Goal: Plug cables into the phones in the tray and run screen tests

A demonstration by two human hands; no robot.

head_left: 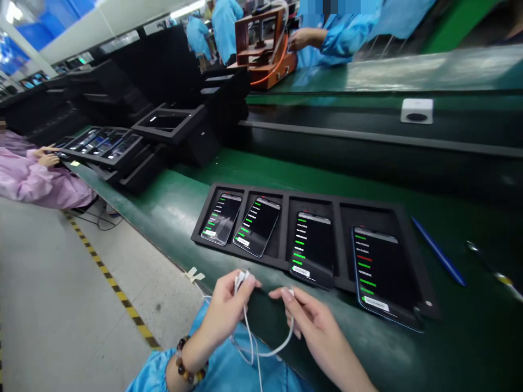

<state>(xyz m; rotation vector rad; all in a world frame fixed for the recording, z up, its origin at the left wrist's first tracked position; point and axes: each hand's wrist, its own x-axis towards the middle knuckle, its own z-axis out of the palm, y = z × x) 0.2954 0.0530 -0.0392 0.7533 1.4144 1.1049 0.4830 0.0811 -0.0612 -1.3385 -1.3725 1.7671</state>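
Note:
My left hand (231, 305) is closed around the white plug end of a cable, near the table's front edge. Between the thumb and fingers of my right hand (308, 316) is pinched another part of the white cable (269, 354), which loops down over my lap. Just beyond both hands lies a black foam tray (281, 261) with several compartments. Inside it rest a phone (220, 218) at the left, a tilted phone (257, 226), a phone (312, 247) and a phone (379, 277) at the right. Their screens show green and white text lines; the rightmost has a red one.
A blue pen (439, 251) and earphones (494, 272) lie right of the tray. A white box (417, 111) sits on the ledge behind. Stacked black trays (171, 122) stand at the left, near a person in pink (36, 174). Across the line, a person's hand (302, 39) is at an orange fixture (265, 49).

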